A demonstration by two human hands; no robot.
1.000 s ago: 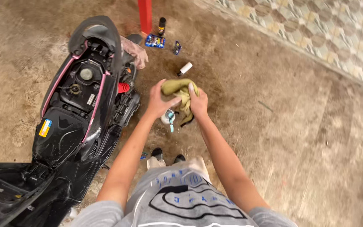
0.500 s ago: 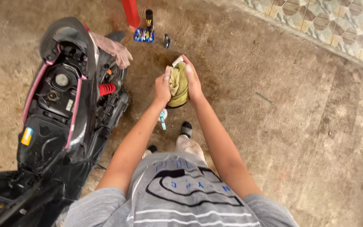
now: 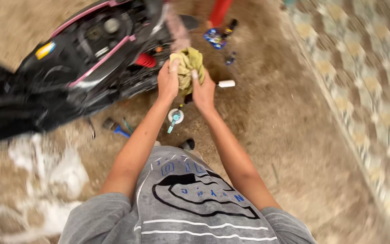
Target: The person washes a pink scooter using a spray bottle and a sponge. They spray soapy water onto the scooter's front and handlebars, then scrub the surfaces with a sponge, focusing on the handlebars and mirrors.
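Note:
A crumpled yellow-green rag (image 3: 187, 65) is bunched between both my hands at chest height. My left hand (image 3: 168, 81) grips its left side and my right hand (image 3: 202, 91) holds its right side, fingers wrapped into the cloth. A black scooter (image 3: 86, 58) with pink trim and its seat removed stands to my left, a red spring (image 3: 146, 60) showing at its side. Below my hands on the floor lies a small white round part with a teal handle (image 3: 174, 118).
Small bottles and a blue packet (image 3: 216, 37) lie by a red post (image 3: 220, 11). A white tube (image 3: 226, 83) lies on the brown floor. Blue-handled tools (image 3: 119, 129) rest near the scooter. White foam patches (image 3: 55, 171) spread at lower left. Patterned tiles (image 3: 362, 90) run along the right.
My view has swung and tilted, so the scooter now sits upper left. Both hands keep hold of the rag, raised slightly and kneading it.

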